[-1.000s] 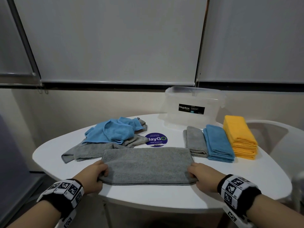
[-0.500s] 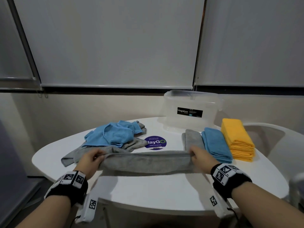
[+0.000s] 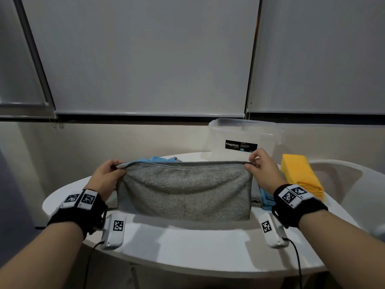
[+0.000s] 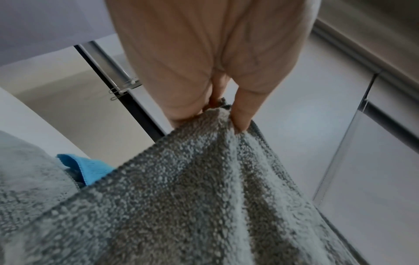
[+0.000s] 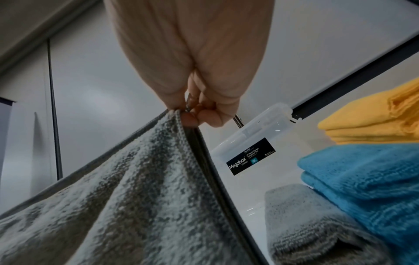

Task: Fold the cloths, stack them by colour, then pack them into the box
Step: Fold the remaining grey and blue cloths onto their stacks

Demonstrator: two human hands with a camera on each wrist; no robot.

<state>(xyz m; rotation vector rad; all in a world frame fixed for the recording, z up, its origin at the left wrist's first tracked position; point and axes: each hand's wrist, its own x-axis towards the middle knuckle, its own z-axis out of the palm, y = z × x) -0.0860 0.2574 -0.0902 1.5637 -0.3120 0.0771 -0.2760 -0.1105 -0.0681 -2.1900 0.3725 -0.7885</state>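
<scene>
A grey cloth (image 3: 184,189) folded in half hangs stretched above the white table (image 3: 187,247). My left hand (image 3: 107,173) pinches its top left corner (image 4: 222,111). My right hand (image 3: 260,167) pinches its top right corner (image 5: 181,114). The clear plastic box (image 3: 242,138) with a black label stands at the back right. Right of the hanging cloth sit a folded yellow stack (image 3: 300,176), a folded blue stack (image 5: 367,179) and a folded grey cloth (image 5: 312,220). Behind the cloth's top edge a bit of the unfolded blue cloth (image 3: 158,159) shows; the rest of that pile is hidden.
A white chair (image 3: 350,184) stands at the table's right side. Closed roller blinds (image 3: 145,59) cover the wall behind. The front part of the table under my wrists is bare.
Both hands lifted the grey cloth off the table and raised it, so it now hangs by its top edge and hides the unfolded pile and sticker behind it.
</scene>
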